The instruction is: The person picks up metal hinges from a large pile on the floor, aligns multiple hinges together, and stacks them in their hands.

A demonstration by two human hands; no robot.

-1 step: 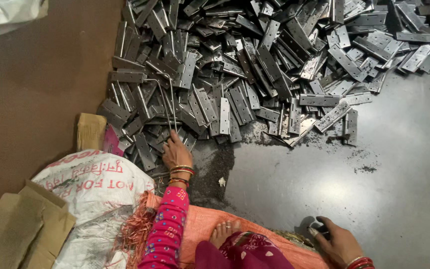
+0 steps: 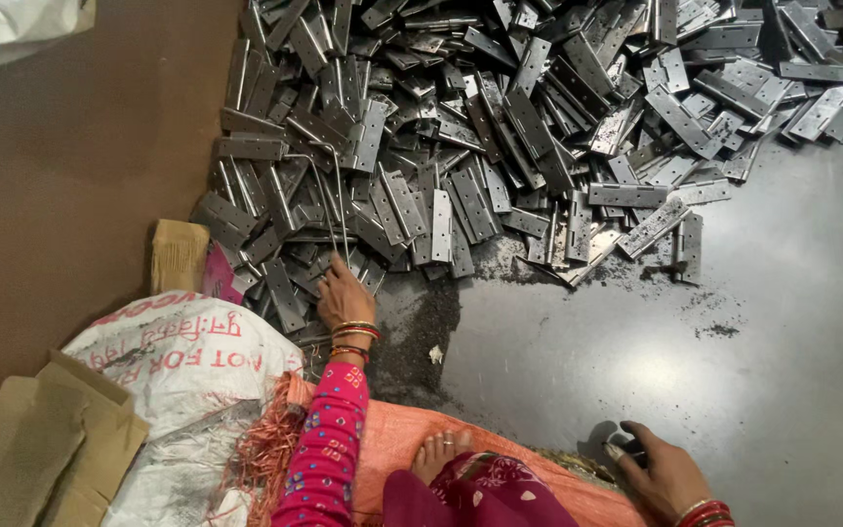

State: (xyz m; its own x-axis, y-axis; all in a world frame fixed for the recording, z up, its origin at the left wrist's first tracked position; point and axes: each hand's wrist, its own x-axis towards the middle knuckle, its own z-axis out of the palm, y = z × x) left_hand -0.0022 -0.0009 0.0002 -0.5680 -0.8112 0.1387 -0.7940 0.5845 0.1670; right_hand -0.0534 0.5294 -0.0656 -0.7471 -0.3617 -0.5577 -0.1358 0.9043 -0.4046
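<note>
Floor: I see a dark grey floor (image 2: 734, 351), with black grit scattered near its middle, just in front of the pile.
Hinges: a large heap of flat metal hinges (image 2: 500, 146) covers the far edge of the floor from the left side to the far right corner; the leaves lie crossed and overlapping at all angles.
Left hand: my left hand (image 2: 343, 298) rests on the near left edge of the heap, palm down, bangles at the wrist and a pink patterned sleeve behind it.
Rod: a thin bent wire rod (image 2: 334, 195) rises from the left hand and runs away over the hinges, hooked at its far end; the fingers are closed about its near end, pinching it.
Right hand: my right hand (image 2: 665, 473) lies at the near edge of the floor, right of centre, well apart from the heap; the fingers curl over a small dark object (image 2: 631, 451). I cannot tell what that object is, since most of it is hidden, and the grip looks loosely closed on it.
Foot: a bare foot (image 2: 438, 454) rests on an orange cloth (image 2: 412, 439) at the near edge, between the two hands.
Sack: a white woven sack (image 2: 178, 361) stands at the near left corner, just beside the left arm.
Cardboard: folded cardboard (image 2: 21, 449) lies left of the sack.
</note>
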